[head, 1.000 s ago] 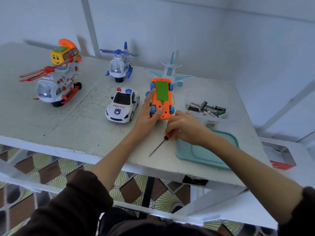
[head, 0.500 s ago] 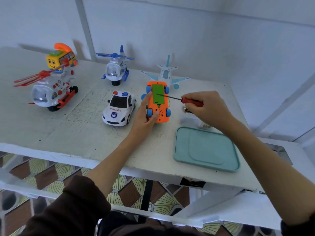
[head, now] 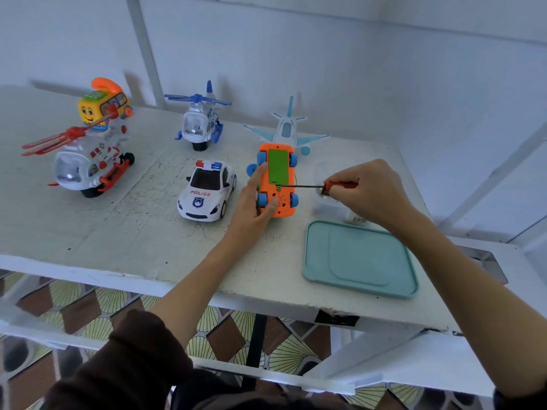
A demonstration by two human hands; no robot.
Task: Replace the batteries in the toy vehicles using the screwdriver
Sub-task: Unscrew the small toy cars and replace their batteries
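Head view, looking down on the white tabletop (head: 124,232): the orange toy car (head: 276,180) lies belly-up near the middle, blue wheels in the air, green battery cover facing us. Left hand (head: 254,207) steadies it, fingers (head: 260,176) curled along its left side and thumb pressed on the near end. Right hand (head: 370,193) grips the red handle of the screwdriver (head: 322,186), fingers closed tight round it, the thin shaft running level to the left with its tip at the near edge of the green cover. Just left of the car sits a white police car (head: 207,192). Further back: a blue helicopter (head: 198,122), a pale blue plane (head: 288,130), a red helicopter (head: 84,164), a yellow bus toy (head: 99,106). A teal tray (head: 359,258) lies below the right hand.
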